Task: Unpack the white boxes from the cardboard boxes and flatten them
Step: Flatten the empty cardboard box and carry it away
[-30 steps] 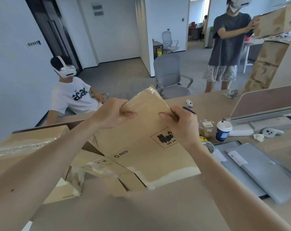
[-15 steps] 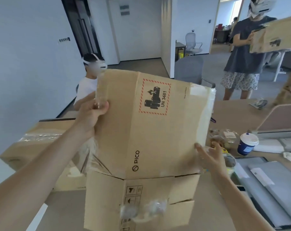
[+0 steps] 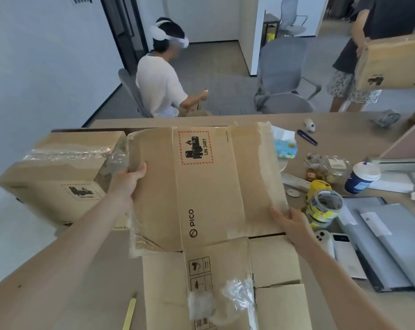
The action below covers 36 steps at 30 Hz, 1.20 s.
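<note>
holding the flattened cardboard box [image 3: 208, 186] by its side edges, left hand [image 3: 129, 181] curled round, right hand [image 3: 290, 222] pinching.

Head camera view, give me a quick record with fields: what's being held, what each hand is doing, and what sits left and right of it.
held item: flattened cardboard box, PICO print and battery label facing up
left hand: grips its left edge, thumb on top
right hand: holds its lower right edge
to the left: sealed cardboard box, taped shut
to the right: tape rolls, blue cup
surface: table
</note>
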Each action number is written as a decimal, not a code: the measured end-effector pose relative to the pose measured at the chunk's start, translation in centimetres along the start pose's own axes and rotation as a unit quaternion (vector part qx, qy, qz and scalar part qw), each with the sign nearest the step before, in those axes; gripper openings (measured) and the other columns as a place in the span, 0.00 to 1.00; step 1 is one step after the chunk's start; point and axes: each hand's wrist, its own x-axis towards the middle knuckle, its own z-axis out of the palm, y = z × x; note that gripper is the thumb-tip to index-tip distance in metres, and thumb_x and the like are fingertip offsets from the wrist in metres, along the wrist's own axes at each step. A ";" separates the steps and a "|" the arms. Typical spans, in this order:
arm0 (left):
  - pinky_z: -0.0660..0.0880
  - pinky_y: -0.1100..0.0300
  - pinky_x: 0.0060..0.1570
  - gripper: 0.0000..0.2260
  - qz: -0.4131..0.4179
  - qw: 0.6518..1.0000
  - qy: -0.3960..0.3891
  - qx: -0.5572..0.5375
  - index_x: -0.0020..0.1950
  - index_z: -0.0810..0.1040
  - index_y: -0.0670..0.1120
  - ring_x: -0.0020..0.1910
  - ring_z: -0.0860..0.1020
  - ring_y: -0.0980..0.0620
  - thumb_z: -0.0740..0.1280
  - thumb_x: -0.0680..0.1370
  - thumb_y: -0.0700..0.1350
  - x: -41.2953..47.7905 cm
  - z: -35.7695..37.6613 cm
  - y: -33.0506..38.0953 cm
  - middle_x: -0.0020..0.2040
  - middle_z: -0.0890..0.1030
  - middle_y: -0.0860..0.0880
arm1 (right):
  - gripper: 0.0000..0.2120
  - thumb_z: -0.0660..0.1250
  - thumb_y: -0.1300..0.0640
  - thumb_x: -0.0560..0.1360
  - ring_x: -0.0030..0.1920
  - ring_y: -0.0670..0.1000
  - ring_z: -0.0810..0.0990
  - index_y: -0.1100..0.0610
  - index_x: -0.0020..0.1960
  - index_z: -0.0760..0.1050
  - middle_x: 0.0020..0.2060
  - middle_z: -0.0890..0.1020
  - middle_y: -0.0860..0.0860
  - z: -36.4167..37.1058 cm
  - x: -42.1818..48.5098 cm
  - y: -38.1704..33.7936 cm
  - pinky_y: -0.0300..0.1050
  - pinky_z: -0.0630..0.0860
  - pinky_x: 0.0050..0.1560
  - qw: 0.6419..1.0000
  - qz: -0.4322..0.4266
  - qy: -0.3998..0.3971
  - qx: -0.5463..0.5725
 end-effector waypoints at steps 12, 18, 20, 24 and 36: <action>0.77 0.42 0.59 0.10 -0.101 0.985 0.048 0.134 0.61 0.77 0.47 0.53 0.80 0.42 0.66 0.81 0.48 6.7 -0.6 -12.5 0.56 0.82 0.44 | 0.09 0.69 0.52 0.77 0.39 0.49 0.77 0.55 0.54 0.77 0.41 0.80 0.50 3.1 1.7 6.2 0.44 0.69 0.33 0.984 0.095 0.020 -0.151; 0.77 0.52 0.51 0.06 -0.095 0.977 0.057 0.182 0.56 0.80 0.46 0.47 0.80 0.46 0.68 0.81 0.45 8.5 -0.5 -16.9 0.50 0.83 0.46 | 0.13 0.68 0.52 0.78 0.42 0.51 0.75 0.59 0.58 0.73 0.49 0.79 0.56 4.7 2.8 9.7 0.42 0.68 0.33 0.970 0.149 0.006 -0.193; 0.77 0.53 0.49 0.04 -0.093 0.971 0.059 0.210 0.50 0.81 0.47 0.43 0.80 0.46 0.70 0.79 0.47 9.2 -0.3 -18.3 0.45 0.83 0.47 | 0.12 0.66 0.52 0.79 0.43 0.52 0.75 0.58 0.58 0.73 0.51 0.78 0.57 5.3 3.4 10.8 0.42 0.68 0.33 0.964 0.158 -0.001 -0.213; 0.73 0.57 0.40 0.06 -0.085 0.951 0.067 0.289 0.44 0.82 0.44 0.39 0.78 0.47 0.73 0.76 0.46 11.1 -0.4 -20.6 0.39 0.81 0.44 | 0.14 0.68 0.54 0.77 0.48 0.55 0.76 0.57 0.61 0.73 0.53 0.79 0.57 6.5 4.7 12.4 0.45 0.71 0.40 0.953 0.172 -0.017 -0.249; 0.74 0.56 0.43 0.08 -0.082 0.859 0.053 0.503 0.45 0.81 0.44 0.49 0.82 0.41 0.74 0.70 0.46 15.2 -1.3 -24.0 0.44 0.81 0.44 | 0.25 0.70 0.49 0.72 0.60 0.59 0.71 0.50 0.67 0.68 0.60 0.71 0.53 7.5 6.8 13.7 0.53 0.71 0.56 0.855 0.114 0.017 -0.505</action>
